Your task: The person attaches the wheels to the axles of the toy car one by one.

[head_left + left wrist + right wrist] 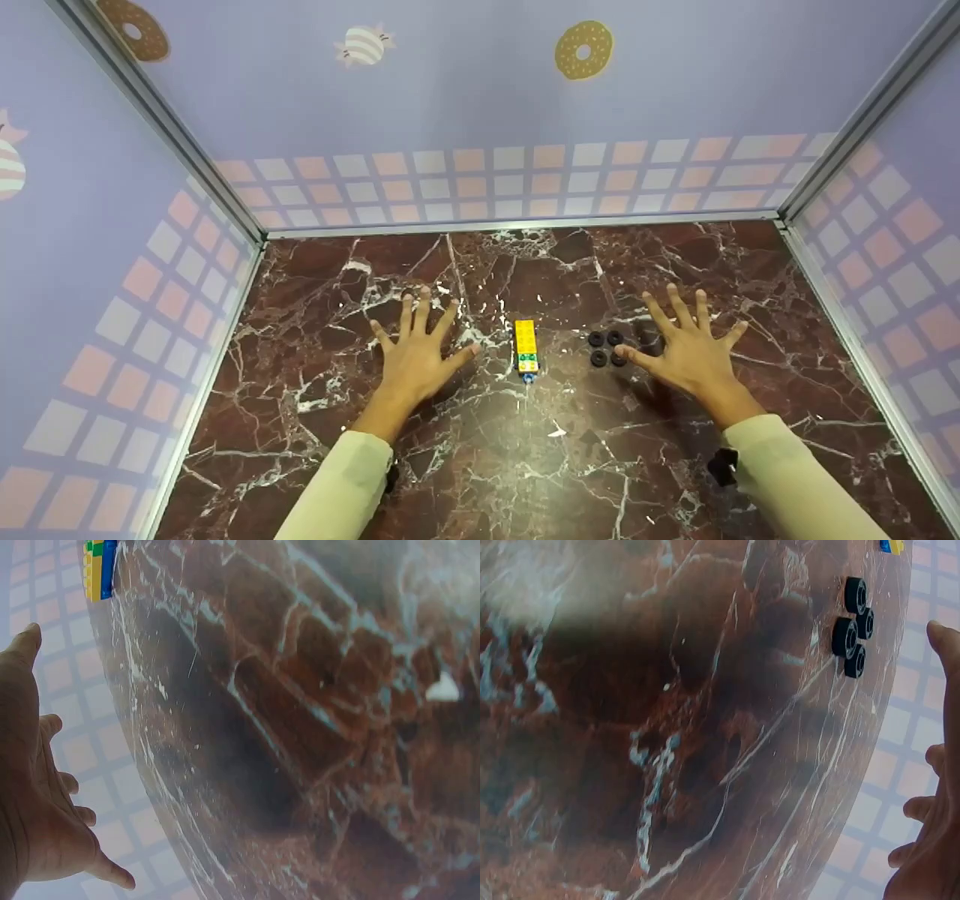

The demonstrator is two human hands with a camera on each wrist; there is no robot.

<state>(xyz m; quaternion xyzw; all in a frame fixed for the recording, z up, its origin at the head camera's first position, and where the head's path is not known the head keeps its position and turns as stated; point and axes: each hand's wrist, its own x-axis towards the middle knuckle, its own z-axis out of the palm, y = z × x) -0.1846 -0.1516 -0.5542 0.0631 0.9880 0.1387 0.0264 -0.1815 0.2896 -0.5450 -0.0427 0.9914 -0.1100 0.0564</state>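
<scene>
A small toy vehicle of building bricks (526, 341), yellow with green, white and blue parts, lies on the marbled tabletop between the hands. To its right, several black toy tires (598, 358) sit in a tight group. My left hand (417, 361), fingers spread, hovers left of the brick vehicle and holds nothing. On the other side, my right hand (694, 360) is spread too, its thumb overlapping the tires in the head view. The right wrist view shows a gap between that hand and the tires (845, 637). A corner of the brick vehicle (97, 570) appears in the left wrist view.
Dark red marbled tabletop (480, 465) with white veins spreads under everything. Lilac panels with checks and sweets stand at the back (480, 97), left (67, 247) and right (911, 225). Metal strips edge the panels.
</scene>
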